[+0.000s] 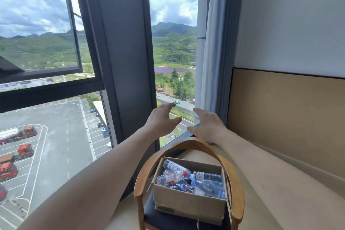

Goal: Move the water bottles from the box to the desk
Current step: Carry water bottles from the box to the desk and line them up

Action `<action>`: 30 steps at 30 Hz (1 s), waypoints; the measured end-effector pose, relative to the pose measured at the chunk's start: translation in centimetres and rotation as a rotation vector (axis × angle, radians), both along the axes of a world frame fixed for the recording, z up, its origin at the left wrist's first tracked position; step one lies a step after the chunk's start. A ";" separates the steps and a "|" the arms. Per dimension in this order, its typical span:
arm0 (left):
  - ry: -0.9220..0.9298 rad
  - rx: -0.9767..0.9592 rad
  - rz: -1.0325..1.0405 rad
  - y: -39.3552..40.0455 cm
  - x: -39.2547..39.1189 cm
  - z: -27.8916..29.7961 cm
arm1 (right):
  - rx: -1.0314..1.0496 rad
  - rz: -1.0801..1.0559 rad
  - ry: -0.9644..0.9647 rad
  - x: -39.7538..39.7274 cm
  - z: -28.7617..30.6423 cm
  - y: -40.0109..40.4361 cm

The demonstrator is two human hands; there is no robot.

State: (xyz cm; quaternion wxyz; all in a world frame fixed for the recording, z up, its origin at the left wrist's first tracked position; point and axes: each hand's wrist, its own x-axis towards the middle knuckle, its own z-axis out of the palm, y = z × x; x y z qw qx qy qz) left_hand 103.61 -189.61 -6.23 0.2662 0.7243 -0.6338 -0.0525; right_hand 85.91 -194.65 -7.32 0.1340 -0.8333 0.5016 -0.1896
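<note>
Both arms are stretched out in front and nothing is in either grip: the left hand (162,120) hangs with fingers spread and slightly curled, the right hand (207,124) mirrors it, palms turned toward each other, a clear gap between them, both well above and beyond the load. Down below sits the open brown cardboard box (188,204) on the dark seat of the curved wooden armchair (235,188), and it is packed with clear plastic water bottles (188,177) lying on their sides in a jumble, red and blue caps showing. The pale beige desk (291,192) runs along the right, its near edge just beside the chair, and no bottle is on the part in view. So this reads as the very opening, the reach not yet committed. The next move calls for dropping the hands into the box, closing on a top bottle, perhaps the one lying highest at the box's far left corner, and carrying it right onto the desk.
</note>
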 end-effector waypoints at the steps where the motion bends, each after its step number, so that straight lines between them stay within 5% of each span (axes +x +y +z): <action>1: 0.004 0.005 0.005 -2.0 0.2 -0.2 | 0.003 0.005 0.006 0.3 -0.2 -2.1; 12: 0.067 0.070 0.055 -20.6 1.7 -1.8 | 0.084 0.012 0.044 1.5 -0.9 -22.1; 30: 0.162 0.397 -0.067 -30.2 7.4 -22.9 | 0.429 -0.152 0.145 6.1 -22.2 -28.9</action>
